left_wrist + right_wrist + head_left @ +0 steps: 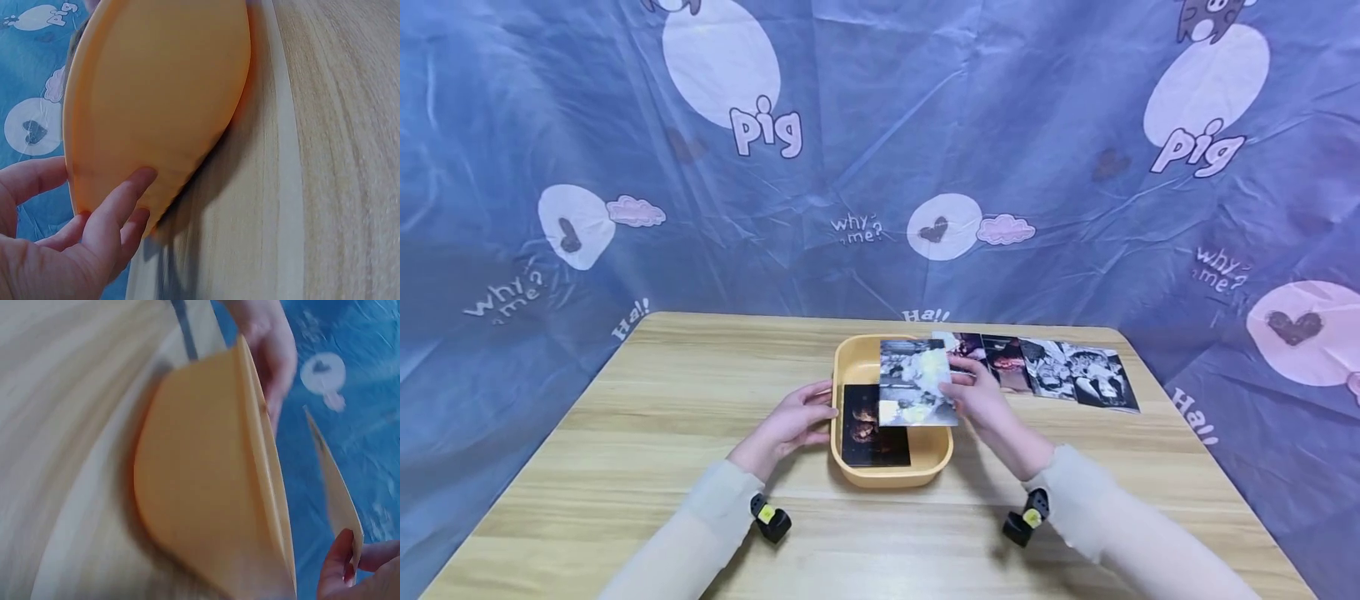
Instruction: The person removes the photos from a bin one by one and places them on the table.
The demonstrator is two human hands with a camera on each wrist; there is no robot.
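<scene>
A shallow yellow plastic tub [891, 479] sits on the wooden table. My left hand [797, 419] holds its left side, the thumb at the rim and the other fingers against the outer wall [156, 81]. Over the tub's right half, my right hand [981, 398] pinches a black-and-white photo print [913, 383] by its right edge. Seen edge-on in the right wrist view, that print [337, 494] tilts beside the tub rim. On the tub's floor lies a dark photo print [872, 437], partly covered in the head view by the held one.
To the right of the tub, several photo prints [1105, 379] lie in an overlapping row, some in colour and some black-and-white. A blue patterned cloth [865, 167] hangs behind the table's back edge. Bare wood [685, 400] extends left of the tub.
</scene>
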